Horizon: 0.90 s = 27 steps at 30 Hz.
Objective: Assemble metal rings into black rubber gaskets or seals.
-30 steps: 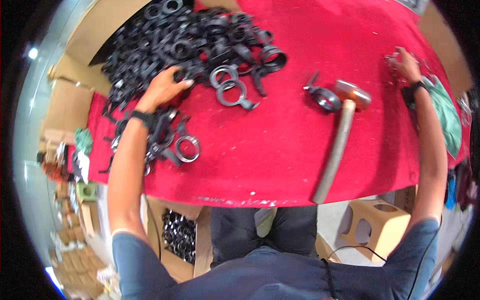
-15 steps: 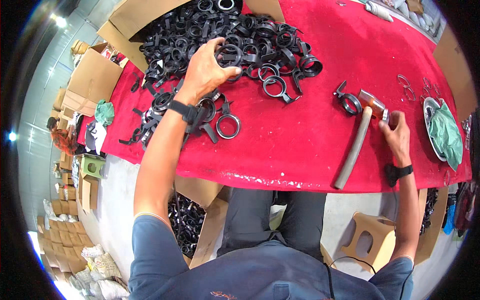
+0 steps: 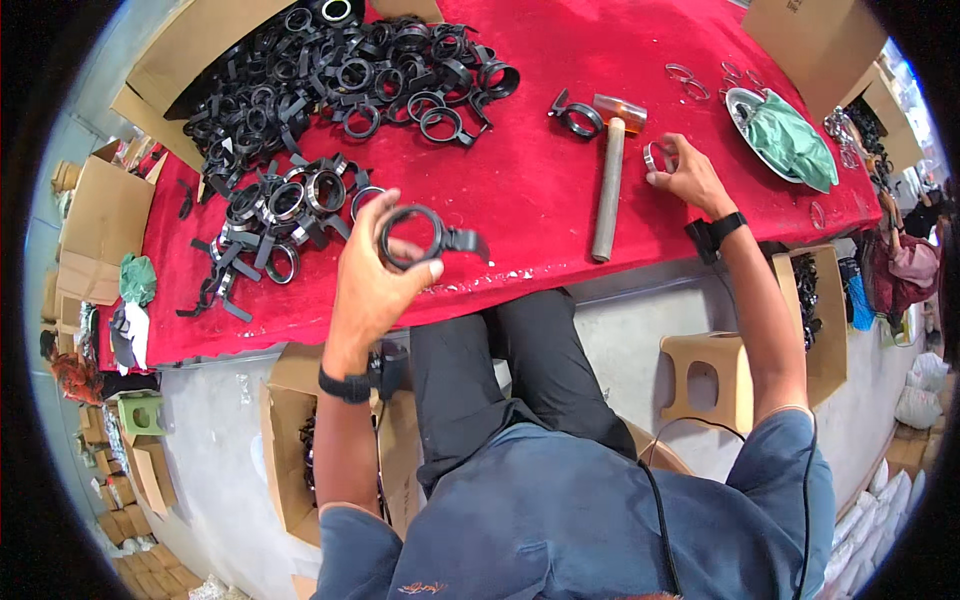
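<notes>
My left hand (image 3: 375,265) grips a black ring with a side tab (image 3: 412,238) over the table's front edge. Between the fingers of my right hand (image 3: 690,175) is a thin metal ring (image 3: 653,158), held just above the red cloth. A mallet (image 3: 608,190) with an amber head and grey handle lies between the hands, nearer the right one. Beside its head rests a single black tabbed ring (image 3: 580,121). To the left, a smaller group of black rings with silvery bands (image 3: 290,205) lies in front of a large heap of plain black rings (image 3: 350,75).
A red cloth (image 3: 540,200) covers the table. At the right stands a white dish (image 3: 745,110) with green plastic (image 3: 790,145), near several loose metal rings (image 3: 690,82). Open cartons (image 3: 295,450) and a beige stool (image 3: 705,380) are below. Another person (image 3: 910,240) is at far right.
My left hand has brought the black ring from the heap toward the table's front edge. My right hand has lifted a metal ring away from beside the mallet head. The view has shifted right.
</notes>
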Each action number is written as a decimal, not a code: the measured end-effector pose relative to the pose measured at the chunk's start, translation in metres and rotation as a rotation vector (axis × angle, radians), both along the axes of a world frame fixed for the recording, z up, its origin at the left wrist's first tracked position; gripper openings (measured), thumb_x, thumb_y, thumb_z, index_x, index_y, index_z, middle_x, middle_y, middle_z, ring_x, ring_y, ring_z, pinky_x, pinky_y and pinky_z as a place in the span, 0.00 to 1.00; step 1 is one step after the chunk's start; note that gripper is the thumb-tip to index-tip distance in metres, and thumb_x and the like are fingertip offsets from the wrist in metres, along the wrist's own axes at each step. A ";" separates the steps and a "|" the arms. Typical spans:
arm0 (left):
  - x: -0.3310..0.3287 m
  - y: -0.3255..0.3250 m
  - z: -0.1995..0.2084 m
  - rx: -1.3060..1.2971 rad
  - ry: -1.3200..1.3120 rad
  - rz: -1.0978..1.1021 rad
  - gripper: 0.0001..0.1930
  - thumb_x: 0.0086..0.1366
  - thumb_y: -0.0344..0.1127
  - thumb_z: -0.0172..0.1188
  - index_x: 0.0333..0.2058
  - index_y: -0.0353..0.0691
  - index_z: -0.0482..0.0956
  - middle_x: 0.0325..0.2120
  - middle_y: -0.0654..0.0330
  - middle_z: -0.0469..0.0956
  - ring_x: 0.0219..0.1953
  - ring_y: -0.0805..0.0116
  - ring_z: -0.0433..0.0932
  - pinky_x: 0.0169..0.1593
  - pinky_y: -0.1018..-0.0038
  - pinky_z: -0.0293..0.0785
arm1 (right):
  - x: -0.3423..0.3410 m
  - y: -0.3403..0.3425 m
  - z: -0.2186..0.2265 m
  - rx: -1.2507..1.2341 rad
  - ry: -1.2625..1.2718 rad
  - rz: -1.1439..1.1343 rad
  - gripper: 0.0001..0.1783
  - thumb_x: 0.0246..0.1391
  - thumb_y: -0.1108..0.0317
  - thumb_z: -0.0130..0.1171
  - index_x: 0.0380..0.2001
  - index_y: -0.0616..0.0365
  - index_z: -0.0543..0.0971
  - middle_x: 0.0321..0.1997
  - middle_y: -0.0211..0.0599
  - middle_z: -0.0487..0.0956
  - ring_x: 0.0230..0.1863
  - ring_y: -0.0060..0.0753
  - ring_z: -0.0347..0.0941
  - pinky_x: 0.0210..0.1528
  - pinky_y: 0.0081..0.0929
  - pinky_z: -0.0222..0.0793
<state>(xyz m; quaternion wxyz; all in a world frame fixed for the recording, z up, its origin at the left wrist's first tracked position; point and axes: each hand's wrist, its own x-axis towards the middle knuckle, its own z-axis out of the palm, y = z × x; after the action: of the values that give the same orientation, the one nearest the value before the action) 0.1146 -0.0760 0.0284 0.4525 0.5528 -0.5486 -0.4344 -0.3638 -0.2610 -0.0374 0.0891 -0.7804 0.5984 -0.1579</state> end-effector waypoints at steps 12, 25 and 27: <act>-0.049 0.076 -0.010 -0.023 0.266 -0.043 0.44 0.53 0.20 0.78 0.68 0.36 0.67 0.63 0.56 0.75 0.41 0.75 0.85 0.42 0.78 0.84 | 0.145 0.151 0.017 0.874 -1.874 0.840 0.57 0.60 0.34 0.67 0.82 0.46 0.52 0.72 0.65 0.70 0.58 0.50 0.79 0.60 0.46 0.76; -0.056 0.111 -0.002 -0.142 0.446 -0.209 0.48 0.53 0.14 0.76 0.71 0.35 0.61 0.69 0.49 0.69 0.54 0.64 0.83 0.53 0.70 0.87 | 0.179 0.200 -0.014 1.117 -1.983 1.069 0.46 0.61 0.50 0.68 0.79 0.35 0.62 0.74 0.74 0.61 0.68 0.68 0.69 0.63 0.50 0.75; -0.056 0.109 -0.006 -0.166 0.548 -0.231 0.52 0.52 0.17 0.80 0.72 0.36 0.60 0.71 0.46 0.67 0.56 0.64 0.82 0.54 0.69 0.87 | 0.177 0.202 -0.015 1.112 -1.996 1.080 0.45 0.61 0.52 0.68 0.79 0.36 0.62 0.75 0.75 0.60 0.69 0.70 0.68 0.63 0.52 0.76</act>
<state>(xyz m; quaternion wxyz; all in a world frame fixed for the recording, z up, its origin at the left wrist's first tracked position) 0.0587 0.0331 0.0225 0.5749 0.3100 -0.4989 -0.5697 -0.1871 -0.0591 -0.0525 0.8691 -0.3236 -0.1379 -0.3479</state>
